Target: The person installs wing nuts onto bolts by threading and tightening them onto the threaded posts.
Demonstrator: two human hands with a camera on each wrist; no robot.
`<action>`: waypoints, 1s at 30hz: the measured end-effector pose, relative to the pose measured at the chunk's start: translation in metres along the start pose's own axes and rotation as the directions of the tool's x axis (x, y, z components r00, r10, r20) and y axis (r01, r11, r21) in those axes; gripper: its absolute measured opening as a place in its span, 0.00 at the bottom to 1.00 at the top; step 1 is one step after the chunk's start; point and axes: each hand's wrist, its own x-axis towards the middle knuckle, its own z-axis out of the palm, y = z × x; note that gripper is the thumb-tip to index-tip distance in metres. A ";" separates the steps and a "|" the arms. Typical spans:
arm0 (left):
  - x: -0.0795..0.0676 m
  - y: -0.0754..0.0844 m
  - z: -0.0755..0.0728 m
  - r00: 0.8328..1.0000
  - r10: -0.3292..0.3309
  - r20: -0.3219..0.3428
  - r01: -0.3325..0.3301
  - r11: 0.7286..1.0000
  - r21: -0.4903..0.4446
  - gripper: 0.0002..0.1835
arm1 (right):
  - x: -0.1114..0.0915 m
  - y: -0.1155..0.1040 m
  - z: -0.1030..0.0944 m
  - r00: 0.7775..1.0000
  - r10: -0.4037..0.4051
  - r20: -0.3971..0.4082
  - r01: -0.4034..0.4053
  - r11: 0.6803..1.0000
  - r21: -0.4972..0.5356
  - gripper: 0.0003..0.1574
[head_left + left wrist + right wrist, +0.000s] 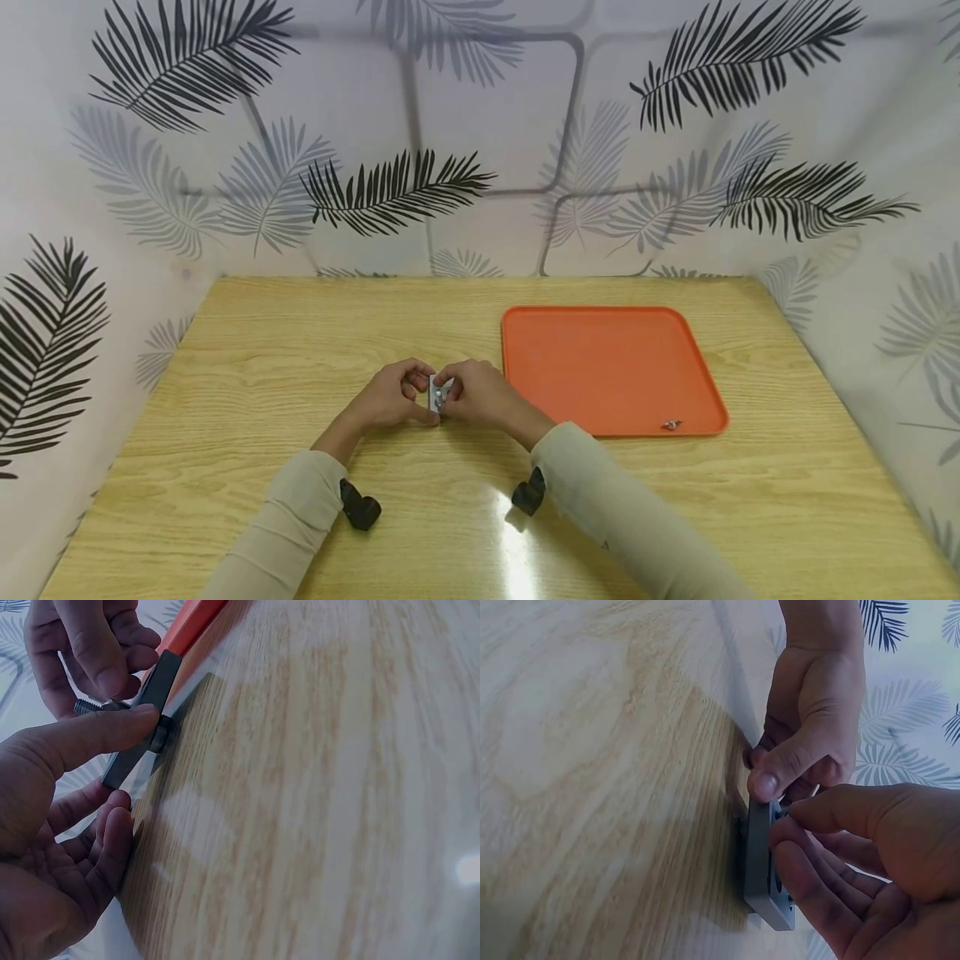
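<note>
Between both hands a small grey metal plate (pixel 432 395) is held just above the wooden table, with a bolt through it. In the left wrist view the bolt's threaded end (pixel 88 707) sticks out on one side and its head (pixel 159 739) on the other. My left hand (pixel 392 395) grips the plate by its edges, thumb on the near edge. My right hand (pixel 476 395) pinches a small nut (pixel 114 705) on the bolt with thumb and forefinger; its exact shape is mostly hidden by fingertips. In the right wrist view these fingers (pixel 799 862) cover part of the plate's face.
An orange tray (pixel 600 358) lies on the table (pixel 300 333) to the right of the hands. A small wing nut (pixel 671 425) rests near the tray's front right corner. Behind the table hangs a leaf-patterned cloth (pixel 487 125).
</note>
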 end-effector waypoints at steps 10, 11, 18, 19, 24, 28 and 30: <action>0.001 0.001 0.000 1.000 0.000 0.003 0.000 1.000 -0.027 0.33 | -0.004 -0.005 0.001 0.997 0.051 -0.051 -0.051 0.999 0.005 0.05; 0.000 0.001 0.000 1.000 -0.001 0.000 0.001 1.000 -0.027 0.33 | -0.005 -0.005 0.001 0.997 0.050 -0.053 -0.049 0.999 0.009 0.04; 0.001 0.001 0.000 1.000 0.000 -0.004 0.000 1.000 -0.029 0.33 | -0.007 -0.004 0.001 0.998 0.058 -0.036 -0.057 0.998 0.026 0.03; 0.000 0.001 0.000 1.000 -0.003 -0.005 0.003 1.000 -0.029 0.33 | -0.007 -0.003 0.000 0.998 0.056 -0.031 -0.056 0.998 0.028 0.03; 0.000 0.001 0.000 1.000 -0.005 -0.001 0.005 1.000 -0.023 0.33 | -0.007 0.000 -0.004 0.999 0.040 -0.024 -0.040 0.999 0.019 0.05; 0.001 0.001 0.000 1.000 0.001 0.006 -0.001 1.000 -0.021 0.32 | -0.006 0.000 -0.006 1.000 0.010 -0.009 -0.010 1.000 0.001 0.17; 0.001 0.001 0.000 1.000 0.002 0.006 -0.002 1.000 -0.018 0.31 | -0.005 0.000 -0.006 1.000 -0.001 0.002 0.001 1.000 -0.002 0.21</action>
